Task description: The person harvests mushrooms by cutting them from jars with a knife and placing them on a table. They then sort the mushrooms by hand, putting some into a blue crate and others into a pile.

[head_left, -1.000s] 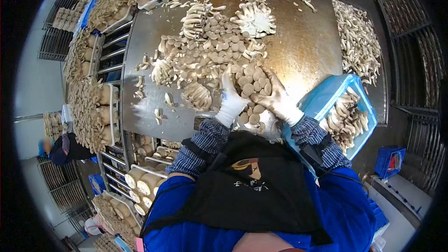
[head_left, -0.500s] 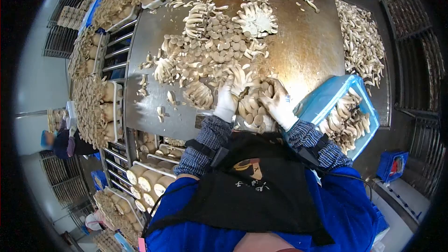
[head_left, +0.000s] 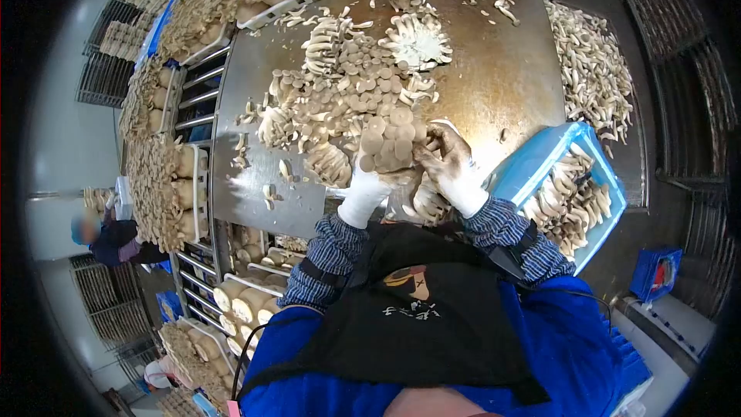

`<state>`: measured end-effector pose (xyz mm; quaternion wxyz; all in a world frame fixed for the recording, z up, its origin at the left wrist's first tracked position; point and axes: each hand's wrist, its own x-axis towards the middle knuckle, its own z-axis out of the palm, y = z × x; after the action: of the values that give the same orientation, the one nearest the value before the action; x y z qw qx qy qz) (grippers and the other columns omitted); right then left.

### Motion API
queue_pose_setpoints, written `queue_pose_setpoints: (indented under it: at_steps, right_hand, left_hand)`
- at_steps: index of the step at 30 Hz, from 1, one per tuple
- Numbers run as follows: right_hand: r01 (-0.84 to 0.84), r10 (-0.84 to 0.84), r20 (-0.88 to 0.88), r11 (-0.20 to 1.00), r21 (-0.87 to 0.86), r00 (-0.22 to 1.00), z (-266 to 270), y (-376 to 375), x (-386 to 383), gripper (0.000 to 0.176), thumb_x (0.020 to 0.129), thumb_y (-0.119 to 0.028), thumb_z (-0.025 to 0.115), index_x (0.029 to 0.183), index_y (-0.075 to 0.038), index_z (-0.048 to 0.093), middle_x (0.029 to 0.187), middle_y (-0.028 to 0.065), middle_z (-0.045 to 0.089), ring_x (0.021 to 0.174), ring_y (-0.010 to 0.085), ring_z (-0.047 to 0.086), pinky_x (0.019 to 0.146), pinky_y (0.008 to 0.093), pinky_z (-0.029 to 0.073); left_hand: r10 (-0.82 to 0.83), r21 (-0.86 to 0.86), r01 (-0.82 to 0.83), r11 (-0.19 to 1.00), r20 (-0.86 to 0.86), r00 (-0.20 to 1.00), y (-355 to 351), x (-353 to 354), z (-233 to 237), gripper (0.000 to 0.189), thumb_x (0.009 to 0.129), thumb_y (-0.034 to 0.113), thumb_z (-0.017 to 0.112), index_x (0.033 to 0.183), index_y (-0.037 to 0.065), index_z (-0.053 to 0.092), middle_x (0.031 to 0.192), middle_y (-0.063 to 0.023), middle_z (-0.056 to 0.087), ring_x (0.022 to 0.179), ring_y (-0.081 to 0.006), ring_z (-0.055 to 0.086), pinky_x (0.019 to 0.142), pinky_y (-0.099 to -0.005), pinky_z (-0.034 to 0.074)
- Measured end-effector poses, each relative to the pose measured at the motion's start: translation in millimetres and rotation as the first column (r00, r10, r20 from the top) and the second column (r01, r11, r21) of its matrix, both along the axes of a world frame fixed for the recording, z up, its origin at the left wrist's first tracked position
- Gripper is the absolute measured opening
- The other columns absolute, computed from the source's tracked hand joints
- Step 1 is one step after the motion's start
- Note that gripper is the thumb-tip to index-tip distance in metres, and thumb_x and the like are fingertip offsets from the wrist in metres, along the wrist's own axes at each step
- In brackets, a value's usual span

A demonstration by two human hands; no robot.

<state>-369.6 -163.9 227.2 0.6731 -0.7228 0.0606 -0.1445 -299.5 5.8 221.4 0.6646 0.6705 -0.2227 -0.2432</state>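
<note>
My left hand [head_left: 366,188], in a white glove, is wrapped round the underside of a mushroom cluster [head_left: 388,139] with broad grey-brown caps facing up. On the cluster's right side, my right hand [head_left: 451,166] has its stained glove fingers curled in a pinch; what is between them is too small to make out. Below the hands, near the apron, lies another mushroom bunch [head_left: 429,201]. Beyond them a large heap of mushrooms [head_left: 347,81] covers the middle of the metal table [head_left: 513,54], with a pale-based cluster [head_left: 417,41] at its upper right.
A blue-lined crate [head_left: 610,235] of mushrooms stands at the right, near a pile of loose mushrooms [head_left: 590,69]. Racks with trays of mushroom bottles [head_left: 193,193] line the left. A co-worker [head_left: 116,241] is at the far left. Shelving [head_left: 675,38] stands far right.
My left hand now holds a cluster with its caps up, where separate stems showed before. My right hand has shifted slightly up and left, with its fingers curled more tightly.
</note>
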Motion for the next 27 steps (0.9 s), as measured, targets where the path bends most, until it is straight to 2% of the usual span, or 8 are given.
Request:
queue_pose_setpoints:
  at_steps: [4, 8, 11, 15, 17, 19, 22, 27]
  right_hand:
    - [-0.105, 0.081, 0.141, 0.979, 0.177, 0.987, 1.1, 5.0, -4.0, 0.037, 0.091, -0.009, 0.07, 0.124, -0.001, 0.054, 0.105, 0.0074, 0.061, 0.095, 0.0152, 0.058, 0.086, 0.0294, 0.049]
    - [-0.113, 0.111, 0.102, 0.994, 0.012, 0.989, 9.5, 4.9, -10.7, 0.032, 0.093, -0.006, 0.065, 0.122, -0.001, 0.054, 0.106, 0.0078, 0.062, 0.096, 0.0149, 0.06, 0.088, 0.0291, 0.049]
    - [-0.143, 0.143, 0.024, 0.928, 0.343, 0.989, -4.2, 3.3, -15.8, 0.025, 0.095, -0.005, 0.059, 0.119, 0.0, 0.054, 0.108, 0.0079, 0.063, 0.096, 0.0137, 0.059, 0.088, 0.029, 0.049]
    - [0.012, 0.023, -0.1, 0.944, 0.331, 0.995, 14.7, 11.2, -11.7, 0.033, 0.098, -0.011, 0.055, 0.129, 0.001, 0.054, 0.114, 0.0088, 0.06, 0.099, 0.0146, 0.058, 0.089, 0.0286, 0.049]
    - [-0.093, 0.075, 0.125, 0.984, 0.15, 0.989, 18.9, 20.7, -7.6, 0.038, 0.099, -0.013, 0.056, 0.135, -0.001, 0.052, 0.12, 0.0088, 0.058, 0.107, 0.0161, 0.057, 0.092, 0.0296, 0.048]
    - [-0.138, 0.141, -0.053, 0.989, 0.062, 0.989, 27.7, 11.6, -11.0, 0.042, 0.098, -0.013, 0.059, 0.137, -0.002, 0.05, 0.124, 0.009, 0.057, 0.116, 0.0192, 0.055, 0.099, 0.0322, 0.045]
    - [-0.287, 0.283, 0.066, 0.884, 0.368, 0.957, 26.1, 13.1, -13.6, 0.046, 0.096, -0.014, 0.063, 0.138, -0.003, 0.048, 0.129, 0.0098, 0.054, 0.123, 0.0212, 0.052, 0.105, 0.0343, 0.042]
    - [-0.3, 0.271, 0.13, 0.889, 0.347, 0.954, 16.7, 11.8, -13.1, 0.043, 0.095, -0.011, 0.067, 0.133, -0.004, 0.048, 0.138, 0.0098, 0.047, 0.124, 0.0213, 0.05, 0.108, 0.0354, 0.04]
  left_hand:
    - [-0.036, -0.146, 0.009, 0.989, -0.182, 0.983, 1.7, -5.8, 29.6, 0.074, 0.073, -0.006, 0.079, 0.136, 0.004, 0.041, 0.128, -0.0098, 0.059, 0.122, -0.0242, 0.058, 0.105, -0.0409, 0.05]
    - [0.079, -0.345, -0.122, 0.931, -0.137, 0.987, 8.2, -7.9, -17.5, 0.068, 0.079, 0.004, 0.078, 0.137, 0.005, 0.042, 0.132, -0.0084, 0.056, 0.121, -0.0234, 0.059, 0.103, -0.0384, 0.051]
    - [-0.149, -0.673, -0.069, 0.737, -0.261, 0.954, 6.9, 4.3, -32.2, 0.068, 0.084, 0.015, 0.076, 0.14, 0.006, 0.039, 0.131, -0.0062, 0.056, 0.121, -0.0206, 0.058, 0.1, -0.0349, 0.051]
    - [-0.085, -0.481, -0.053, 0.875, -0.259, 0.962, 15.3, -3.9, -16.6, 0.066, 0.088, 0.019, 0.073, 0.142, 0.008, 0.037, 0.131, -0.0046, 0.054, 0.119, -0.0175, 0.057, 0.092, -0.0333, 0.055]
    - [0.01, -0.202, -0.072, 0.977, -0.292, 0.957, 12.2, -12.5, -9.5, 0.063, 0.076, 0.005, 0.079, 0.132, 0.009, 0.05, 0.127, -0.0051, 0.057, 0.111, -0.0178, 0.06, 0.094, -0.0342, 0.053]
    - [-0.088, -0.082, 0.073, 0.994, -0.193, 0.977, 17.3, -3.7, -6.3, 0.065, 0.075, -0.003, 0.078, 0.132, 0.009, 0.049, 0.126, -0.0044, 0.057, 0.11, -0.0172, 0.06, 0.093, -0.0334, 0.053]
    - [-0.011, -0.202, -0.07, 0.977, -0.377, 0.926, 17.7, -2.0, 9.1, 0.083, 0.072, 0.005, 0.084, 0.14, 0.009, 0.037, 0.133, -0.006, 0.05, 0.12, -0.0185, 0.055, 0.101, -0.0365, 0.051]
    - [-0.009, -0.091, 0.022, 0.996, 0.134, 0.991, 20.3, 5.6, 34.4, 0.087, 0.067, 0.003, 0.087, 0.138, 0.008, 0.037, 0.133, -0.0073, 0.05, 0.121, -0.0202, 0.054, 0.102, -0.0365, 0.049]
